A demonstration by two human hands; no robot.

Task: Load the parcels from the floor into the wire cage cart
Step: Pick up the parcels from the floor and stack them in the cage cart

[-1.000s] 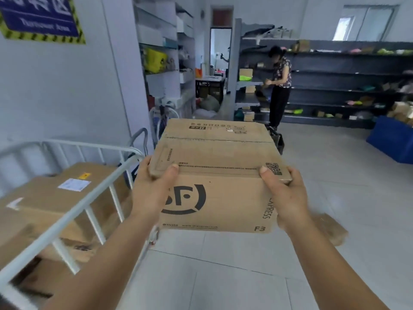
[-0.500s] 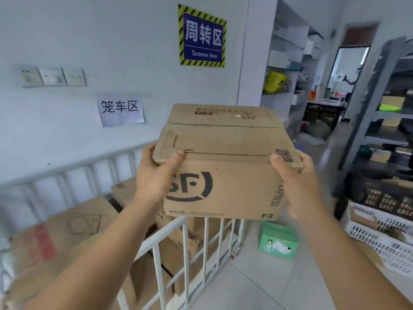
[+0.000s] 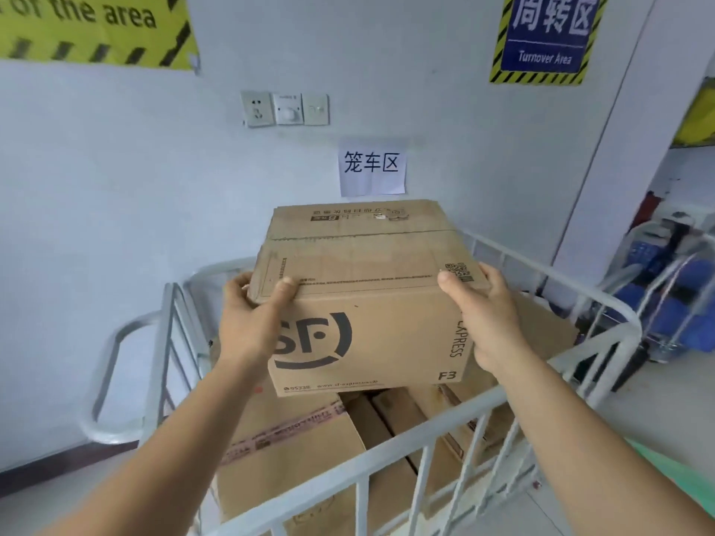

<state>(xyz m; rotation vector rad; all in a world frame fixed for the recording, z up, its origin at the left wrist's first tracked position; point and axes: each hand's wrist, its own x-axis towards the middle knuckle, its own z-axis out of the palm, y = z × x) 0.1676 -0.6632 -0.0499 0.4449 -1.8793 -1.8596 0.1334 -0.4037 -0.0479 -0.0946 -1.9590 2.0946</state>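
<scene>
You hold brown matt corrugated-cardboard parcel (image 3: 363,303), printed black logo. Below you: grey-white painted metal-tube cage cart (image 3: 390,454), smooth, slight sheen. Wall note (image 3: 372,167): plain white paper.

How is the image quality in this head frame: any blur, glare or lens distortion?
Head view: even, soft indoor light, no glare or hard shadows. The box and both hands, left and right, are fairly sharp. The cart rails bow from the wide-angle lens, and the blue items at the right edge are smeared.
</scene>
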